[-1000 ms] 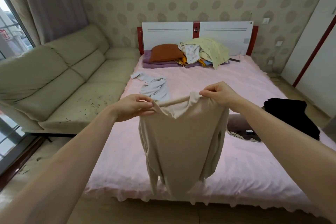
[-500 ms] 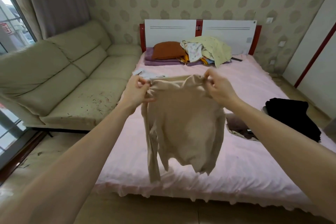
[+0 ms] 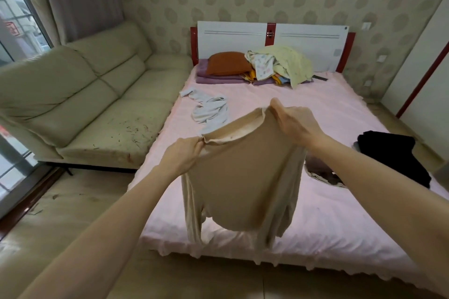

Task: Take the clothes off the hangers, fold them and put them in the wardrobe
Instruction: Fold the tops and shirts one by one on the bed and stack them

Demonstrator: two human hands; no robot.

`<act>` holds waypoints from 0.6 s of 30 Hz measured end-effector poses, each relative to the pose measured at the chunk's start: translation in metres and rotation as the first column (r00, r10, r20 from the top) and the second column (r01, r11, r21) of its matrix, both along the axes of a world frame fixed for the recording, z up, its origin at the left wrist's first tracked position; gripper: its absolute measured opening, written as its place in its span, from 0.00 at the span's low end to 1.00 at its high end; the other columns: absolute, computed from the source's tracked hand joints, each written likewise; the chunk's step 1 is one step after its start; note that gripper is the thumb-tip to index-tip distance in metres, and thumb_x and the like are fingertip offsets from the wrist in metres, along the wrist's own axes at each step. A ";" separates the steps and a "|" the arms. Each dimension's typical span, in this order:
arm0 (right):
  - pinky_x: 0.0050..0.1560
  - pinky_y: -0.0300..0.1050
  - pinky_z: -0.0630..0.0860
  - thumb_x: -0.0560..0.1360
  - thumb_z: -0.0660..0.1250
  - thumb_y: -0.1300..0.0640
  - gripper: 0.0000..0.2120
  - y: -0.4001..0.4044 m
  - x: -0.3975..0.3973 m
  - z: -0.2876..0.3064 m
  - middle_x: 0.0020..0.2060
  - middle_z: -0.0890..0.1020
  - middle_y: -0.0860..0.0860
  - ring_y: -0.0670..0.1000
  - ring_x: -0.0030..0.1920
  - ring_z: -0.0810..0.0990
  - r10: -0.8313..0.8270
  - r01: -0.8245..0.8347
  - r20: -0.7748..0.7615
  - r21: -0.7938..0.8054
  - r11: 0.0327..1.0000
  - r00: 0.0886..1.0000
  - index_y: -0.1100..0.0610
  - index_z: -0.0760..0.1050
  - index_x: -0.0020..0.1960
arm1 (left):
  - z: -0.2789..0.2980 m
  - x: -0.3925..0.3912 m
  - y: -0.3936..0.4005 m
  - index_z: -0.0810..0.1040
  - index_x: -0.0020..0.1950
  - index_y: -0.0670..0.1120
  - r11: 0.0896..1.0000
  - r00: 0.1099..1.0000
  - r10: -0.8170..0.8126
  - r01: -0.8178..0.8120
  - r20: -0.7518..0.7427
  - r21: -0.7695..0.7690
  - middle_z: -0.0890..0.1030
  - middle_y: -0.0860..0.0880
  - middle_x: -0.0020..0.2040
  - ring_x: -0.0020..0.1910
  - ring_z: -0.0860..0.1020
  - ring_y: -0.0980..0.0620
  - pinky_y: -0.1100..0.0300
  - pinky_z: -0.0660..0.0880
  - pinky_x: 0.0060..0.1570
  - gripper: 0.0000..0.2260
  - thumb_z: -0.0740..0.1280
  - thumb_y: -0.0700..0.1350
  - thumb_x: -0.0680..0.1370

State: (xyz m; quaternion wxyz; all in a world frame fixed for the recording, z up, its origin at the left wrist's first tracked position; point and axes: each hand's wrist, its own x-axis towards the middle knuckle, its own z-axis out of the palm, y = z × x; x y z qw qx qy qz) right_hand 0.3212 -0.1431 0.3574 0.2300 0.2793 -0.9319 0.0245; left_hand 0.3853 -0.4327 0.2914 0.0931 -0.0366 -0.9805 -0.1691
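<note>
Bedroom w/ spotted wallpaper, a pink-sheeted bed (image 3: 340,128) filling the middle, pale sofa (image 3: 85,94) along the window side. Over the near half of the bed, held up in the air, hangs the beige top (image 3: 243,177), long-sleeved, off its hanger, not yet laid down. The left hand (image 3: 181,156) pinches one shoulder beside the neckline; the right hand (image 3: 295,121) grips the other shoulder, held higher and further out, so the neck edge runs at a slant betw. them. Both are clamped on the cloth, not open.

My read: thin, soft knit, very light, no stiffness at all. The body sags in a curve and both sleeves dangle straight down below the hem. Won't slip much, but it'll bunch and twist if let go at one side. Best hold is where it is now, at the shoulder seams; for folding, prob. lay it flat on the sheet first, then take sleeves in at the cuffs.

Further out: a crumpled white garment (image 3: 210,111) lies on the bed just beyond, a black garment (image 3: 391,155) near the right edge, and a heap of pillows and clothes (image 3: 267,65) against the headboard (image 3: 269,34). Wardrobe prob. the white panels at far right, can't be sure.
</note>
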 end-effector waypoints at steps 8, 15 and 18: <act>0.32 0.50 0.72 0.82 0.54 0.55 0.06 0.019 -0.012 -0.014 0.34 0.75 0.52 0.58 0.30 0.74 0.013 -0.020 0.036 0.190 0.982 0.999 0.57 0.62 0.57 | 0.055 -0.024 -0.007 0.77 0.49 0.37 0.900 0.926 0.311 -0.213 -0.217 0.380 0.79 0.36 0.46 0.46 0.75 0.38 0.62 0.65 0.39 0.15 0.53 0.42 0.84; 0.34 0.51 0.69 0.83 0.49 0.56 0.06 0.029 -0.055 -0.062 0.32 0.72 0.54 0.60 0.32 0.72 -0.073 0.060 0.164 0.080 0.995 0.984 0.58 0.60 0.56 | -0.006 -0.063 0.027 0.76 0.53 0.37 0.888 0.916 0.309 -0.181 -0.257 0.424 0.80 0.36 0.49 0.47 0.77 0.38 0.55 0.64 0.44 0.15 0.53 0.44 0.84; 0.36 0.50 0.65 0.82 0.49 0.57 0.04 0.026 -0.083 -0.096 0.36 0.77 0.59 0.60 0.34 0.71 -0.115 0.100 0.267 0.071 0.992 0.957 0.57 0.60 0.55 | -0.030 -0.085 0.032 0.76 0.54 0.36 0.925 0.936 0.243 -0.144 -0.255 0.352 0.79 0.33 0.48 0.46 0.77 0.36 0.47 0.72 0.46 0.21 0.50 0.50 0.80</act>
